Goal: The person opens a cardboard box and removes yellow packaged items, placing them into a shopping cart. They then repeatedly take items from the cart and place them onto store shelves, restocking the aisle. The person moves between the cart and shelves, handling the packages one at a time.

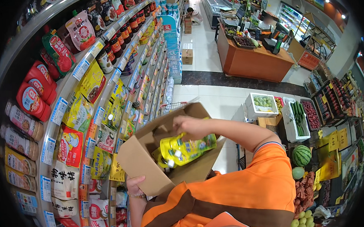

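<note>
A cardboard box (147, 163) is tilted in front of my body, its flaps up. Inside it lie several yellow spouted pouches with white caps. My right hand (193, 127) reaches over the box with curled fingers, pinching the edge of a yellow pouch (171, 147); part of the grip is hidden. My left hand (135, 185) holds the near left side of the box. Just left of the box, similar yellow pouches (110, 113) stand on a shelf, beside a yellow price card (116, 168).
Tiered shelves (85, 67) with sauces, ketchup bottles (32, 98) and seasoning bags run along the left. A wire cart (174, 107) stands behind the box. At right are cucumbers (298, 117) and a watermelon (301, 155). A person (265, 26) is behind the wooden counter (252, 60).
</note>
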Demonstrator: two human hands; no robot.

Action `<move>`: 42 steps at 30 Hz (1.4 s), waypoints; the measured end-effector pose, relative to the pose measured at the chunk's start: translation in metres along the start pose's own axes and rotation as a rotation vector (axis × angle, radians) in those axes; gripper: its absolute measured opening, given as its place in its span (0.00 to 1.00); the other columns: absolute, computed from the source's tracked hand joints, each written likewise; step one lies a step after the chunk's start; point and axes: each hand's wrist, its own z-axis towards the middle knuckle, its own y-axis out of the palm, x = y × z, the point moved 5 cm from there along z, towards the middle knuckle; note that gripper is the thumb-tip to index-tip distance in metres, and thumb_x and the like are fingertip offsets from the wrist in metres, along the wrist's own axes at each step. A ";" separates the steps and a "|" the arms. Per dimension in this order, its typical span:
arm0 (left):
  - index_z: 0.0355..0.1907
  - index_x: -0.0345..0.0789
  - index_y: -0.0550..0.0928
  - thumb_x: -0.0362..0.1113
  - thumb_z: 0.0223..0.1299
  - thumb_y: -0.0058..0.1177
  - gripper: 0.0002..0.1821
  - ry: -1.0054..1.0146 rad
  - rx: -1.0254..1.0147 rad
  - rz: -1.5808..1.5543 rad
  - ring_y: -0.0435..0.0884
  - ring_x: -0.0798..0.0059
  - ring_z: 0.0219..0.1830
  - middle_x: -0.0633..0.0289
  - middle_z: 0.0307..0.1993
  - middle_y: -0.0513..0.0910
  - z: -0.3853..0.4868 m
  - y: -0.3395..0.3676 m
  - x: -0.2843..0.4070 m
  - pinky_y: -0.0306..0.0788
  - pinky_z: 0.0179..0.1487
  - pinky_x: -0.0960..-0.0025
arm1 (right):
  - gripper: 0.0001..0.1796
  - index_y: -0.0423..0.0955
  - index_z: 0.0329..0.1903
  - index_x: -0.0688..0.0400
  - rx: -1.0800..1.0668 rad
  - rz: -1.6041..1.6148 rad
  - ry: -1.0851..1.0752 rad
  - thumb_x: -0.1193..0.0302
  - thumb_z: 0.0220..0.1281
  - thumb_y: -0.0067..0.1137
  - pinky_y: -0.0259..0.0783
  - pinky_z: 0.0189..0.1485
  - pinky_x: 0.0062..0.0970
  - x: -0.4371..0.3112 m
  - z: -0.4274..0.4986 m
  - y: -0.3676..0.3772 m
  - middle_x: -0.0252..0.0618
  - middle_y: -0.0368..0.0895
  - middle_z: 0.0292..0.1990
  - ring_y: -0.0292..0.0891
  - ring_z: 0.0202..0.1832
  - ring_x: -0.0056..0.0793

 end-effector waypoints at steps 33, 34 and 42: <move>0.62 0.28 0.72 0.22 0.57 0.57 0.27 0.149 0.218 0.030 0.82 0.63 0.54 0.51 0.54 0.80 -0.054 -0.039 -0.003 0.76 0.58 0.61 | 0.16 0.78 0.50 0.66 0.778 0.728 -0.731 0.68 0.64 0.61 0.76 0.47 0.30 -0.363 0.191 -0.404 0.44 0.82 0.45 0.81 0.42 0.30; 0.62 0.28 0.72 0.22 0.56 0.56 0.28 0.191 0.209 0.032 0.82 0.63 0.54 0.52 0.54 0.80 -0.061 -0.039 -0.001 0.76 0.57 0.61 | 0.24 0.78 0.51 0.64 0.822 0.798 -0.667 0.55 0.67 0.54 0.76 0.47 0.40 -0.392 0.225 -0.408 0.46 0.83 0.44 0.81 0.40 0.37; 0.60 0.28 0.72 0.23 0.55 0.60 0.27 0.334 0.328 -0.019 0.82 0.66 0.53 0.55 0.53 0.80 -0.116 -0.064 0.002 0.76 0.56 0.63 | 0.19 0.76 0.47 0.72 0.842 0.456 -0.717 0.67 0.63 0.61 0.72 0.47 0.36 -0.536 0.391 -0.336 0.50 0.83 0.40 0.80 0.40 0.36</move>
